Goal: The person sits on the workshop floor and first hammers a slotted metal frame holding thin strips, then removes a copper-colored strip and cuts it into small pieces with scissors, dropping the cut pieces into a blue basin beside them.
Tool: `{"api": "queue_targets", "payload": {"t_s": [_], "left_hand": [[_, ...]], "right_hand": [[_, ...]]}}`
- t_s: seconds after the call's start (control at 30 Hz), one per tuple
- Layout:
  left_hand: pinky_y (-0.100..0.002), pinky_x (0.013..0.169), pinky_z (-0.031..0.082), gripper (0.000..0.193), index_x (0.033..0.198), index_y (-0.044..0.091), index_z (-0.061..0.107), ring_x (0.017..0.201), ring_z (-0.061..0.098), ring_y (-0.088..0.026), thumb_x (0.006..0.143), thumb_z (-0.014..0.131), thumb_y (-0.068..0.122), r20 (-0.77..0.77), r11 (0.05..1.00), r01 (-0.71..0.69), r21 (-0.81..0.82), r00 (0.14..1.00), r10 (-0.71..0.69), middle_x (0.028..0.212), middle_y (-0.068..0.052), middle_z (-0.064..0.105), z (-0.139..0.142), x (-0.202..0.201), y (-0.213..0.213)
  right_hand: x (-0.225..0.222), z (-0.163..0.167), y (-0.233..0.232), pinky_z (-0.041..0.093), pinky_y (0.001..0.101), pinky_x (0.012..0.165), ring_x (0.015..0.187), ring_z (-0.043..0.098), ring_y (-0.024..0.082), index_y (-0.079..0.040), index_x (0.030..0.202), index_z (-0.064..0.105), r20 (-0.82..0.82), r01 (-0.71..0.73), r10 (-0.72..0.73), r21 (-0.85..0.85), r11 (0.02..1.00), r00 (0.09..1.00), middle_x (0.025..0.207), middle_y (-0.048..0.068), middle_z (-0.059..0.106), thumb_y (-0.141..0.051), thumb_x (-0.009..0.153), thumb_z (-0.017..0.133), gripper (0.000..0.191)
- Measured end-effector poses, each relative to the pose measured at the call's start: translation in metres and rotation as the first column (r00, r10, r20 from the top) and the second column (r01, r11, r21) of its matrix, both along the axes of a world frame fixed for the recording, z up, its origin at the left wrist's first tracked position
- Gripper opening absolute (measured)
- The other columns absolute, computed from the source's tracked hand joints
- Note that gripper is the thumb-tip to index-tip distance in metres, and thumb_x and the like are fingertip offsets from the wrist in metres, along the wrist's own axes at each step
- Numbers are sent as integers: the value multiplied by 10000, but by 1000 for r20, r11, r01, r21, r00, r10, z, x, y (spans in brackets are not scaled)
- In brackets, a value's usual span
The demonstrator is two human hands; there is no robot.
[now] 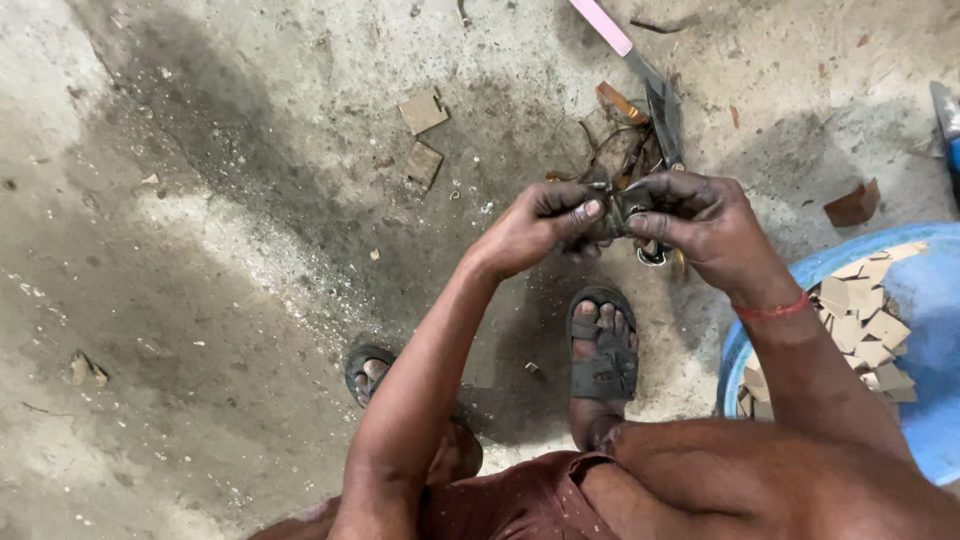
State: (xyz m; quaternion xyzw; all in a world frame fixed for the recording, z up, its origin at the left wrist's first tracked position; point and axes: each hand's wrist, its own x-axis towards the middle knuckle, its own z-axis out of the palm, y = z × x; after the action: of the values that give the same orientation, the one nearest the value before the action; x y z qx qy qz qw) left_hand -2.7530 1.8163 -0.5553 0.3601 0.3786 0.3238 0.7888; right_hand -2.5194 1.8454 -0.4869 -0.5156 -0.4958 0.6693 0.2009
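My left hand (pixel 540 228) and my right hand (pixel 700 222) meet over a small dark metal part (pixel 622 208), both pinching it between thumb and fingers above the concrete floor. The part is mostly hidden by my fingers, so its shape is unclear. A red thread band (pixel 770 311) circles my right wrist. Just behind the hands lie large shears (pixel 662 110) with a pink handle (pixel 601 24), next to a tangle of thin brown strips (pixel 618 148).
A blue tub (pixel 925 300) at the right holds several tan cardboard-like pieces (pixel 865 325). Loose tan squares (pixel 423 110) lie on the dusty floor (pixel 220 250). My sandalled feet (pixel 603 350) rest below the hands. A brown block (pixel 853 205) sits at the right.
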Motion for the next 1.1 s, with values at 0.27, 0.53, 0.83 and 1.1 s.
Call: {"api": "queue_targets", "payload": {"t_s": [0.27,0.53,0.83,1.1], "left_hand": [[-284,668,617,221,1043,-35,707,778,712,-100,978,703,176,-181,995,-80,64,979,90,875,-55,755,0,-13,3],[-290,617,602,215,1113,-2,709,738,688,-103,943,698,130,-66,988,-151,-46,987,147,891,-48,748,7,2,4],[-302,624,594,206,1083,-26,742,725,663,-98,965,671,127,-136,984,-127,128,980,144,863,-43,734,31,7,7],[-359,540,509,195,1071,38,745,602,636,-165,889,703,92,-459,910,-90,405,841,287,728,-88,711,51,21,3]], "right_hand": [[7,21,-4,585,286,869,969,671,103,15,1284,664,-82,122,-117,66,990,990,1089,35,718,4,888,763,409],[12,26,-7,579,293,852,961,675,125,40,1305,658,-118,183,-176,53,982,977,1093,67,724,21,882,759,435],[23,15,0,566,301,914,1014,694,142,45,1285,663,-310,256,-252,-28,966,917,1122,86,735,38,892,733,399],[4,16,-5,593,267,781,840,697,102,26,1075,677,11,252,-258,185,950,966,968,64,742,-32,895,794,222]]}}
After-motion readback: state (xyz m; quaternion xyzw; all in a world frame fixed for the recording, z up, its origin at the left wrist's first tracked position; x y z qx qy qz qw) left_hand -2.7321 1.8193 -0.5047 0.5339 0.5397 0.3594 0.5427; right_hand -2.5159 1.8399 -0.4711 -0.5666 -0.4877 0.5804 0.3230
